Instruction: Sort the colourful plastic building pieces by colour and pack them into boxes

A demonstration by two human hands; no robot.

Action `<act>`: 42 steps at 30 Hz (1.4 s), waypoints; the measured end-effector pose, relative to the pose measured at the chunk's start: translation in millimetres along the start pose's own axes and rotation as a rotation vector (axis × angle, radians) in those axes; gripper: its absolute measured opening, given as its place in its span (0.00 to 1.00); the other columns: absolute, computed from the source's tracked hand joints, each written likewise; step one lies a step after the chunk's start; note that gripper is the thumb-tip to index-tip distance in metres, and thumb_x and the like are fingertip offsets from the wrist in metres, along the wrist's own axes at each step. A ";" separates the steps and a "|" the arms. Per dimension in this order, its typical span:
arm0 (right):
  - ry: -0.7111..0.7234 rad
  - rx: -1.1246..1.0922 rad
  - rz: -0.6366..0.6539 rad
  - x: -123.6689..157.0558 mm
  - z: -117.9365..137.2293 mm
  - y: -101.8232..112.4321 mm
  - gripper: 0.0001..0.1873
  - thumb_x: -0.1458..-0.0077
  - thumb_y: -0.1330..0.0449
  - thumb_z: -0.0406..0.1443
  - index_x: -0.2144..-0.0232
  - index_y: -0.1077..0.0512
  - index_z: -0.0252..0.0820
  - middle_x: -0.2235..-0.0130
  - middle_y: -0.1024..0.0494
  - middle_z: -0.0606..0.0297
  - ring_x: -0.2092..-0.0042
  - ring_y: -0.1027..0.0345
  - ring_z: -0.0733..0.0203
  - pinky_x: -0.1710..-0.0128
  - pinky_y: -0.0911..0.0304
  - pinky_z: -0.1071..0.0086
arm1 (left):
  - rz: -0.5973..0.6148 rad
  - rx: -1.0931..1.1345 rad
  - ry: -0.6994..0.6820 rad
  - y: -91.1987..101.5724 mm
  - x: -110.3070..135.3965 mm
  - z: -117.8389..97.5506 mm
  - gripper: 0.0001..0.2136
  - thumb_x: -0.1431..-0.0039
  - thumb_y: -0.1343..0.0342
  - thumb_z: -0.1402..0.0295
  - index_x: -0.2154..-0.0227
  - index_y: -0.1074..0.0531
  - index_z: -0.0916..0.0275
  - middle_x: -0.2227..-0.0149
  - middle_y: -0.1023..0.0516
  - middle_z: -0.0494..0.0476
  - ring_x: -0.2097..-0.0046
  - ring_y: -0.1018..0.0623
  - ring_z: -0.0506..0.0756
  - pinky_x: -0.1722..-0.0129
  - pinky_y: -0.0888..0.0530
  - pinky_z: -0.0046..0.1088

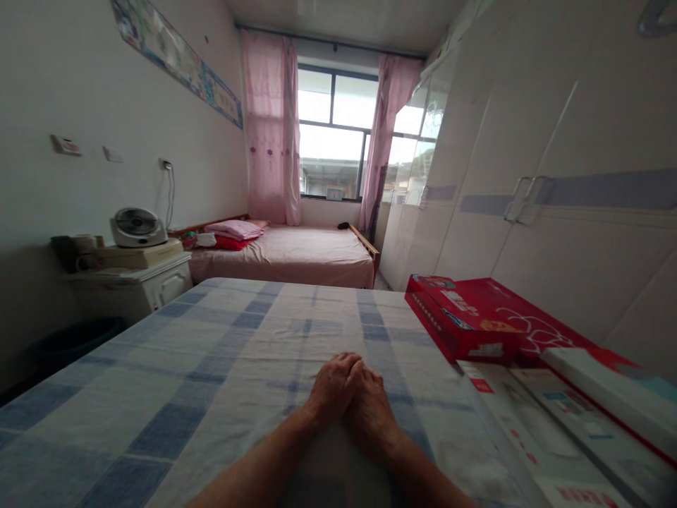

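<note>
My left hand point(334, 384) and my right hand point(371, 406) are clasped together above the blue-and-white checked cloth point(238, 374), near the middle front. The fingers of both are closed and pressed against each other, the left ones lapping over the right. No object shows in either hand; the palms are hidden. Both forearms reach in from the bottom edge. To the right of the hands lies a red box point(465, 310), some way off and untouched.
Flat white boxes point(529, 430) lie at the right, before a wardrobe point(529, 162). At the left a small fan point(138, 227) stands on a white cabinet point(169, 286), with a dark bin point(79, 346) below. Beyond are a pink-covered bed point(307, 250) and a window point(333, 134).
</note>
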State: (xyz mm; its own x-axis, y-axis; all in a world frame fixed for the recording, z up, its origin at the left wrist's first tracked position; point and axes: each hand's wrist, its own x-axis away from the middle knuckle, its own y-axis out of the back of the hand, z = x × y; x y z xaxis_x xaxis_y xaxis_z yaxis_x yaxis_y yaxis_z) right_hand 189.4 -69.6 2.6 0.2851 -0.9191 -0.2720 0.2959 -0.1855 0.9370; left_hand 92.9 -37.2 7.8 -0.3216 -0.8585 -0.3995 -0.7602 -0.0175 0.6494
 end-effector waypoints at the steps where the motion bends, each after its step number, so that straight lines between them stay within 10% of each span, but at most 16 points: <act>1: 0.005 -0.003 -0.006 -0.1 -0.2 -0.9 0.23 0.43 0.51 0.35 0.45 0.37 0.41 0.46 0.33 0.55 0.46 0.42 0.54 0.44 0.53 0.62 | 0.003 -0.005 0.003 0.1 -0.1 0.0 0.16 0.37 0.61 0.65 0.59 0.27 0.60 0.56 0.25 0.55 0.53 0.28 0.53 0.48 0.36 0.28; 8: -0.002 -0.020 0.025 3.0 2.2 8.9 0.24 0.41 0.53 0.38 0.42 0.41 0.42 0.43 0.36 0.55 0.43 0.45 0.56 0.45 0.52 0.60 | 0.083 -0.080 -0.019 7.3 0.6 -3.3 0.17 0.39 0.62 0.68 0.58 0.29 0.61 0.55 0.25 0.58 0.50 0.29 0.54 0.46 0.36 0.32; 13: -0.057 -0.007 0.058 26.9 -3.7 69.7 0.25 0.44 0.49 0.43 0.45 0.37 0.43 0.43 0.36 0.55 0.44 0.43 0.53 0.47 0.49 0.57 | 0.139 -0.180 -0.084 11.6 0.9 -2.2 0.17 0.42 0.61 0.69 0.56 0.30 0.62 0.51 0.27 0.61 0.48 0.30 0.57 0.45 0.36 0.34; 18: -0.244 0.218 -0.231 91.5 -51.1 124.9 0.28 0.45 0.48 0.45 0.44 0.39 0.43 0.41 0.39 0.57 0.39 0.51 0.51 0.42 0.54 0.54 | 0.096 -0.079 -0.003 8.4 0.3 -1.5 0.19 0.38 0.65 0.64 0.57 0.30 0.59 0.54 0.26 0.56 0.50 0.29 0.55 0.46 0.35 0.33; 25: -0.493 0.513 -0.365 178.5 -122.8 101.8 0.34 0.49 0.49 0.53 0.46 0.38 0.37 0.43 0.37 0.50 0.42 0.46 0.44 0.50 0.44 0.50 | 0.102 -0.030 -0.005 6.5 -0.6 -0.2 0.21 0.36 0.67 0.61 0.57 0.29 0.59 0.54 0.26 0.56 0.50 0.29 0.55 0.48 0.35 0.31; 42: -0.525 0.419 -0.401 180.2 -144.3 84.3 0.34 0.49 0.55 0.55 0.47 0.36 0.41 0.47 0.34 0.50 0.45 0.44 0.39 0.51 0.43 0.44 | 0.065 -0.082 -0.037 4.8 1.8 -3.1 0.21 0.35 0.68 0.60 0.62 0.29 0.59 0.56 0.26 0.54 0.53 0.28 0.53 0.50 0.34 0.29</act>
State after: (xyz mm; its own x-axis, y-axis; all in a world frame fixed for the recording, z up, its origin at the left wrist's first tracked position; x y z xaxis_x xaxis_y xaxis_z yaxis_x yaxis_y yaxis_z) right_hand 397.2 -200.7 1.0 -0.2702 -0.7789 -0.5659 -0.1140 -0.5578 0.8221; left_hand 90.4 -40.4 12.2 -0.3909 -0.8395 -0.3775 -0.6888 -0.0052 0.7249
